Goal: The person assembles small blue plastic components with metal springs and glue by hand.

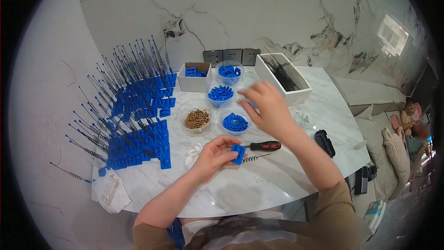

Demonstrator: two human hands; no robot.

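Observation:
My left hand is closed round a small blue plastic block, pinched between thumb and fingers above the near part of the table. A dark coiled spring wire reaches out to the right beside the block; whether it is joined to it, I cannot tell. Just past the block lies a screwdriver with a black and red handle. My right hand is raised at the right of the bowls, thumb and forefinger apart, with nothing clear between them. Nearest to it are bowls of blue plugs and small blue pieces.
Rows of blue blocks with upright spring wires cover the left side. A bowl of brass-coloured screws, another bowl of blue parts, a cardboard box and a white box of black wires stand behind. A black case lies right.

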